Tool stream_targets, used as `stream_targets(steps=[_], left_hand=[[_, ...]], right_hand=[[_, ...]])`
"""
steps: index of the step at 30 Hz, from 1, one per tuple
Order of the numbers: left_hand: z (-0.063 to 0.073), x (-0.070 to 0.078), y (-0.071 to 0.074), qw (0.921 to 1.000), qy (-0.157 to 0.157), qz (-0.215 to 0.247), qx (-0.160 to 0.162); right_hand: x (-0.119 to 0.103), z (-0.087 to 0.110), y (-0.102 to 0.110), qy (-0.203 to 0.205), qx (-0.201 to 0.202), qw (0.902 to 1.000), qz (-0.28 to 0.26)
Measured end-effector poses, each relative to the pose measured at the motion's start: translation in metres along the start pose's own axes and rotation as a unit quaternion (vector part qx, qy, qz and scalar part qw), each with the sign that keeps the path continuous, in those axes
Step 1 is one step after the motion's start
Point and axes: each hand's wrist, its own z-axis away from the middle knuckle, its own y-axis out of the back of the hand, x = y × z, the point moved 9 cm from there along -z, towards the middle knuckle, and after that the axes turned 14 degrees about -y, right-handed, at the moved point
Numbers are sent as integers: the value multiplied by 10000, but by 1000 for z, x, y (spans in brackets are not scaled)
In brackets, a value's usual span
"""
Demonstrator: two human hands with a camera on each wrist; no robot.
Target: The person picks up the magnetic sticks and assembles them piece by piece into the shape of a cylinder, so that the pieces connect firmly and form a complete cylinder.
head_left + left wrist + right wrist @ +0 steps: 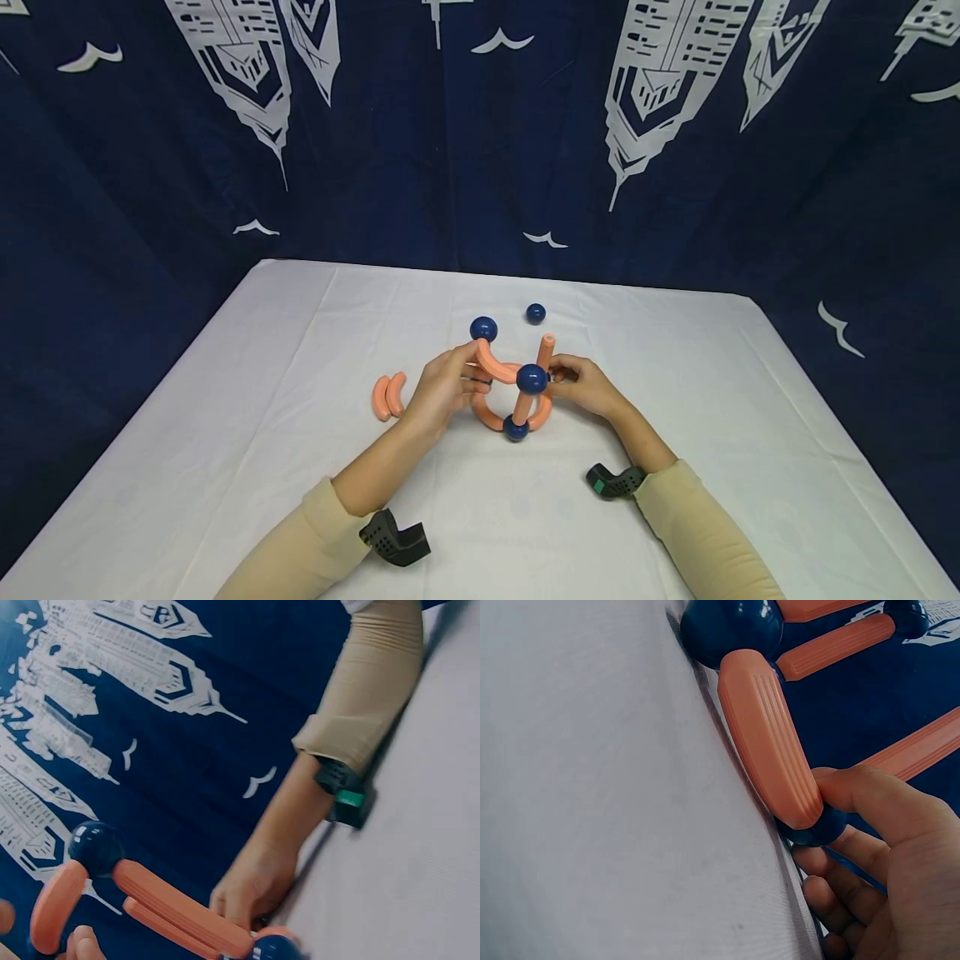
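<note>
A structure of orange magnetic rods (pixel 522 408) and blue balls (pixel 532 379) stands on the table between the two hands. My left hand (pixel 444 385) holds its left side, fingers around the curved orange rod (pixel 495 365) below the upper-left ball (pixel 483 328). In the left wrist view only its fingertips (pixel 85 946) show at the bottom edge. On the other side, my right hand (pixel 585 383) pinches a blue ball (pixel 826 827) between thumb and fingers, where a thick curved rod (pixel 769 739) meets it. A straight rod (pixel 547 352) sticks up beside that hand.
Two curved orange rods (pixel 382 398) lie side by side left of the left hand. A loose blue ball (pixel 536 313) sits behind the structure. The white-covered table (pixel 315 333) ends at a dark blue patterned curtain (pixel 450 167). Both wrists carry black camera mounts (pixel 395 539).
</note>
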Motion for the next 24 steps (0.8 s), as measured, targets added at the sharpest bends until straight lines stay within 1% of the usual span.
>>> stream_targets(steps=[2, 4, 5, 6, 7, 8, 9, 10, 12, 13, 15, 18, 20, 24], left_hand=[[1, -5, 2, 10000, -55, 79, 17], [3, -14, 3, 9999, -110, -39, -13], [4, -19, 4, 9996, -162, -210, -91], [4, -24, 3, 9986, -236, -428, -199], [5, -28, 2, 9963, -343, -706, -363], [6, -32, 0, 9922, -498, -995, -561], [7, -34, -3, 9861, -676, -1302, -784], [9, -36, -6, 9780, -851, -1617, -1007], [12, -37, -14, 9590, -1230, -2127, -1414], [13, -37, -18, 9489, -1407, -2348, -1568], [15, -37, -24, 9311, -1680, -2711, -1771], [15, -35, -31, 9099, -2059, -3074, -1874], [15, -34, -35, 8955, -2329, -3281, -1901], [14, -32, -41, 8654, -2777, -3691, -1945]], right_hand=[[0, 0, 0, 23, -25, 10000, -69], [0, 0, 0, 37, -38, 9999, -87], [0, 0, 0, 34, -36, 10000, -76], [4, -3, 0, 36, -23, 10000, -85], [4, -3, 0, 22, -27, 10000, -86], [5, -3, 0, 3, -30, 10000, -87], [5, -3, 0, -18, -33, 10000, -82], [5, -3, -1, -49, -27, 10000, -63], [2, -2, -1, -73, -46, 9999, -63], [-2, 0, -1, -39, -66, 10000, -46], [-12, 5, -1, 4, -83, 10000, -19], [-25, 12, -1, 33, -125, 9999, -13], [-28, 14, 0, 14, -122, 9999, -6], [-12, 6, -1, -68, -82, 9999, -15]])
